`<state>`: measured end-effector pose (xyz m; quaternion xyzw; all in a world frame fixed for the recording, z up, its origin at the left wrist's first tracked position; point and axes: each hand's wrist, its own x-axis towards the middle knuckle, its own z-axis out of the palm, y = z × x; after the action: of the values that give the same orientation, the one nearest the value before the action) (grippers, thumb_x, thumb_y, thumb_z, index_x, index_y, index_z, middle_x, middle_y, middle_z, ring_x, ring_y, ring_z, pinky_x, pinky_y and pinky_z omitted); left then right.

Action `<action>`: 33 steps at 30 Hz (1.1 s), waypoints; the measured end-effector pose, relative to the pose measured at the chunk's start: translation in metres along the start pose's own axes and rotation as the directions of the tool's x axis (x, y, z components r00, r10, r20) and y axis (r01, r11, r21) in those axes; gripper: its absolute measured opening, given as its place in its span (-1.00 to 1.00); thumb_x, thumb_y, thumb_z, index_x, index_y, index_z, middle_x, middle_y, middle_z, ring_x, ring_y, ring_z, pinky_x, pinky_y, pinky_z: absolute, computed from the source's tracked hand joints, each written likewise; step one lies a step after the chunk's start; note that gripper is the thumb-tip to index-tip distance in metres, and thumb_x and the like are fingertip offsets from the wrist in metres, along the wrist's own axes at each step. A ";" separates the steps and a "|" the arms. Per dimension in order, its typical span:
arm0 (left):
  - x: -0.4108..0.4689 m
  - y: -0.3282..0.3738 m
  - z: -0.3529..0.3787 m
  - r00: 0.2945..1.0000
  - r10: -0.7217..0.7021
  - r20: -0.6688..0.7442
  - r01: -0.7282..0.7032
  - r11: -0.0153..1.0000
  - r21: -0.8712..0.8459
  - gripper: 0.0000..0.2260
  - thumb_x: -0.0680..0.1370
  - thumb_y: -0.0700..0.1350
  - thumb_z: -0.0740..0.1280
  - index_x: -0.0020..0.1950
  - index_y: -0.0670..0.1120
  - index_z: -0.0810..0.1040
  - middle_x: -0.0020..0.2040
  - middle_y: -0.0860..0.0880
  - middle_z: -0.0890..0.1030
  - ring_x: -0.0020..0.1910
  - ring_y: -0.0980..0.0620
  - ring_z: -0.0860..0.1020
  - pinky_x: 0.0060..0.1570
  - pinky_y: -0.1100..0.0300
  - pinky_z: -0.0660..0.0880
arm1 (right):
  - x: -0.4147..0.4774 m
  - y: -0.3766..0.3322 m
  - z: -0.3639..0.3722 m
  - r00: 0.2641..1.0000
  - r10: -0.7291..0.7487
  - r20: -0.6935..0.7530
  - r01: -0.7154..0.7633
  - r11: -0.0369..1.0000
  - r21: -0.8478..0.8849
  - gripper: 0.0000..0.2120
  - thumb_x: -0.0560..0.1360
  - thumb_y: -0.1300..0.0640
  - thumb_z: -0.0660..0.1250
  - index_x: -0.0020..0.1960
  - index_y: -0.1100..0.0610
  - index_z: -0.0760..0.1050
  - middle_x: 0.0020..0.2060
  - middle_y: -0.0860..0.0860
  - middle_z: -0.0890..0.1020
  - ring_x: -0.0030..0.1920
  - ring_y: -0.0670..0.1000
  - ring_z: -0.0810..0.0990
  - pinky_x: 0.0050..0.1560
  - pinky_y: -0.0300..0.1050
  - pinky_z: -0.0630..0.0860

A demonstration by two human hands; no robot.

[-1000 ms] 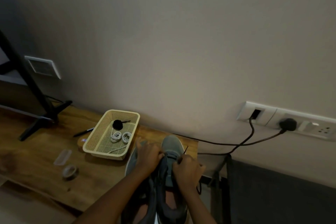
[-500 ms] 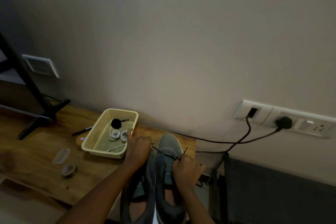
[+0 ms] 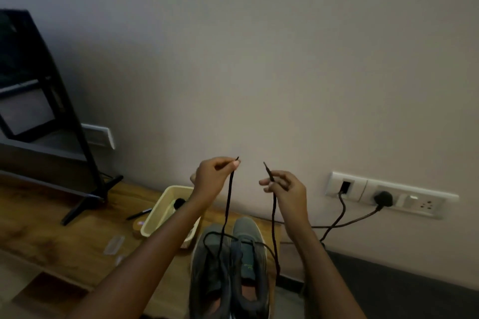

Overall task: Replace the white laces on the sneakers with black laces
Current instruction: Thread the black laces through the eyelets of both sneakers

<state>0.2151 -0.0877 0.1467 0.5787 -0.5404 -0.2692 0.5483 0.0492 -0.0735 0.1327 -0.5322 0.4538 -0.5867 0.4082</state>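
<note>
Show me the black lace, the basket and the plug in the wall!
black lace [image 3: 228, 204]: head view, middle of the left hanging strand.
basket [image 3: 155, 216]: head view, its left wall.
plug [image 3: 383, 198]: head view, its round black body.

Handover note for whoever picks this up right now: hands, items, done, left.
Left hand: raised, pinches one end of the black lace.
Right hand: raised, pinches the other end.
Lace hangs from both hands down to the grey sneakers, which lie side by side; basket beside them, partly behind the left forearm.
Done: no white lace visible on the sneakers; black lace looks started near the toe, eyelets unclear.
Left: lace upward, tie; probably the other sneaker too.
</note>
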 end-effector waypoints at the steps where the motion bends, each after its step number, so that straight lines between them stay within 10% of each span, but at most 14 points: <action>1: 0.000 0.020 -0.005 0.999 0.042 -0.005 -0.042 0.999 -0.023 -0.91 0.36 0.22 0.42 -0.20 0.28 0.65 -0.09 0.17 0.69 0.04 0.12 0.61 0.26 -0.12 0.39 | 0.000 -0.022 0.000 1.000 -0.025 -0.009 0.025 0.999 0.047 -0.75 0.46 0.48 0.21 -0.05 0.18 0.51 -0.24 0.10 0.68 -0.27 -0.10 0.62 -0.20 -0.33 0.52; 14: -0.034 0.180 -0.055 0.940 0.334 -0.071 -0.340 0.901 -0.269 -0.90 0.45 0.03 0.43 -0.20 0.27 0.66 -0.07 0.18 0.68 0.05 0.16 0.61 0.32 -0.13 0.34 | -0.042 -0.203 -0.002 0.977 -0.184 -0.106 0.210 0.913 0.349 -0.86 0.50 0.33 0.31 0.04 0.24 0.57 -0.17 0.11 0.69 -0.27 -0.14 0.64 -0.33 -0.47 0.44; 24: -0.047 0.187 -0.068 0.971 0.227 -0.075 -0.239 0.915 -0.325 -0.94 0.46 -0.06 0.45 -0.16 0.12 0.66 -0.10 0.12 0.69 0.04 0.16 0.61 0.33 -0.03 0.38 | -0.051 -0.225 0.004 0.973 -0.135 -0.190 0.185 0.942 0.278 -0.95 0.42 0.26 0.45 -0.15 0.15 0.60 -0.29 -0.10 0.61 -0.26 -0.26 0.54 -0.13 -0.37 0.43; 29: -0.044 0.185 -0.071 0.963 0.254 -0.091 -0.270 0.899 -0.346 -0.85 0.54 -0.17 0.36 0.06 -0.18 0.63 -0.13 0.03 0.64 -0.15 0.15 0.60 -0.10 0.48 0.48 | -0.048 -0.219 0.002 0.972 -0.132 -0.195 0.186 0.937 0.294 -0.90 0.41 0.26 0.45 -0.22 0.10 0.58 -0.32 -0.09 0.60 -0.28 -0.23 0.52 -0.16 -0.38 0.43; 33: -0.030 0.163 -0.071 0.975 0.196 -0.109 -0.223 0.890 -0.398 -0.89 0.59 -0.24 0.27 0.01 -0.23 0.57 -0.20 -0.04 0.59 -0.30 0.15 0.59 -0.11 0.30 0.56 | -0.033 -0.195 -0.005 0.970 -0.093 -0.226 0.162 0.937 0.310 -0.87 0.41 0.29 0.43 -0.25 0.10 0.57 -0.31 -0.02 0.60 -0.27 -0.11 0.52 -0.29 -0.42 0.43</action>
<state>0.2172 -0.0055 0.3074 0.3985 -0.5130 -0.2960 0.7002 0.0483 0.0082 0.3123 -0.4217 0.3550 -0.7312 0.4018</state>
